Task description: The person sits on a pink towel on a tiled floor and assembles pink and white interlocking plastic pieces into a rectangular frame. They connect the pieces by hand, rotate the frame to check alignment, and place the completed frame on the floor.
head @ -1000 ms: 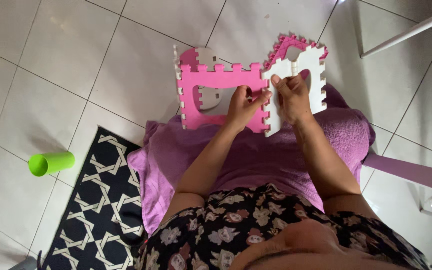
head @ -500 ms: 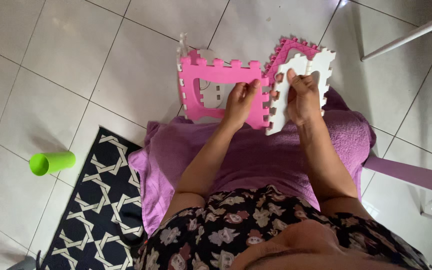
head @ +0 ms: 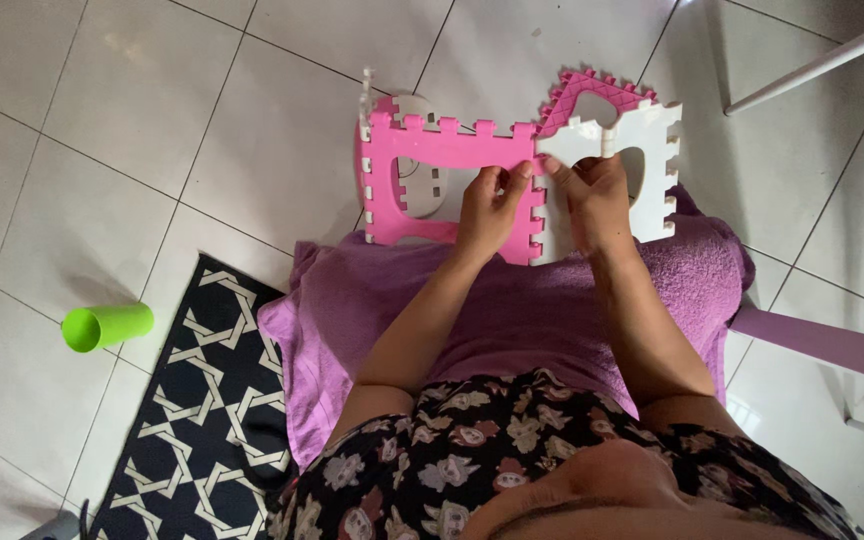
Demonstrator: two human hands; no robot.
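Nearest first, from your lap outward.
Towel [head: 512, 310]: purple, spread over your lap; both foam tiles rest their lower edges on it.
Left hand [head: 490, 210]: closed on the pink tile [head: 422, 150], thumb and fingers pinching its right toothed edge.
Right hand [head: 592, 200]: closed on the white tile [head: 652, 170], gripping its left edge beside the seam.
Seam: the two toothed edges touch along most of their length. Judgement: keep both tiles in one plane and press tooth into notch from one end along, or the soft foam may buckle.
Rear tiles: a second pink tile [head: 592, 90] stands behind the white one; another white piece [head: 414, 105] shows behind the pink one. How they join is hidden.
Rug [head: 202, 400]: black and white, on the floor to your left.
Cup [head: 107, 326]: green, lying on its side on the floor tiles [head: 152, 120], well apart.
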